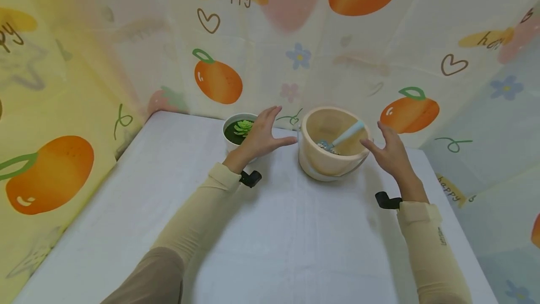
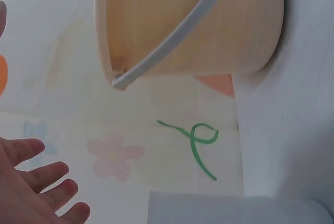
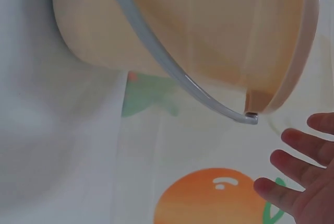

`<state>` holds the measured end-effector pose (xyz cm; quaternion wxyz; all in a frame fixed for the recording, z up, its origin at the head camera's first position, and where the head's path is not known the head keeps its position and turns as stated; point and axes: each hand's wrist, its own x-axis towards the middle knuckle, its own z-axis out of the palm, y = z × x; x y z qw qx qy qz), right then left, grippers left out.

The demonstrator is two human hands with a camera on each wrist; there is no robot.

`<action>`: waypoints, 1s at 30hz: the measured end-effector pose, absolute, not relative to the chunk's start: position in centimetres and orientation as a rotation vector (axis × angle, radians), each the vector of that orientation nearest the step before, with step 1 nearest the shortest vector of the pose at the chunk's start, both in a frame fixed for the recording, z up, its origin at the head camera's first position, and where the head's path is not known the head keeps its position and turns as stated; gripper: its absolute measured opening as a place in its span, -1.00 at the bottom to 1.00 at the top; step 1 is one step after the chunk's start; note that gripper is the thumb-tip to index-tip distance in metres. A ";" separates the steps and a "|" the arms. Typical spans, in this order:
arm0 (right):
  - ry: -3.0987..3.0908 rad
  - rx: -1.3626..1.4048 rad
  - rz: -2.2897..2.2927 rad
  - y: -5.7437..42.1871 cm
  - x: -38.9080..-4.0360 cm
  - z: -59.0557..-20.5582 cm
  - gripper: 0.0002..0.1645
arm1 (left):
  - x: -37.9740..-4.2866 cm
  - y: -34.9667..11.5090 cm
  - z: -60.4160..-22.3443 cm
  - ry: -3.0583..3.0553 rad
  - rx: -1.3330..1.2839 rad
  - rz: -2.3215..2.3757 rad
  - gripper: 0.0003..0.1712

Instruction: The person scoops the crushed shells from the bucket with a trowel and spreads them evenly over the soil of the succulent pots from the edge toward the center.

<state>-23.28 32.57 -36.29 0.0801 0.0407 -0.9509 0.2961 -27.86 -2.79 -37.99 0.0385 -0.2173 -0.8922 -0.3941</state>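
A beige bucket (image 1: 325,165) stands upright at the back of the table, its grey handle (image 3: 167,67) hanging down across the front. Inside it a tool with a light blue handle (image 1: 349,133) leans against the wall, its lower end among small blue and white pieces (image 1: 326,146). My left hand (image 1: 263,135) is held to the left of the bucket, fingers spread and thumb toward the rim. On the other side, my right hand (image 1: 390,149) has its fingers extended, with the thumb right by the rim. Neither hand grips anything.
Behind my left hand stands a white pot (image 1: 228,143) with a green succulent (image 1: 242,128), partly covered by that hand. A white cloth (image 1: 295,247) covers the table. Printed curtains (image 1: 261,36) with oranges hang close behind and along both sides.
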 end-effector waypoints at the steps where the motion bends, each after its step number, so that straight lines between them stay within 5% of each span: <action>1: -2.843 0.132 0.890 32.6 -23.4 -36.3 0.05 | -27.9 -2.5 -38.0 -2.740 -0.675 -1.226 0.17; 30: -2.913 0.131 0.843 31.4 -27.5 -36.3 -0.03 | -29.4 4.0 -39.9 -2.745 -0.751 -1.436 0.25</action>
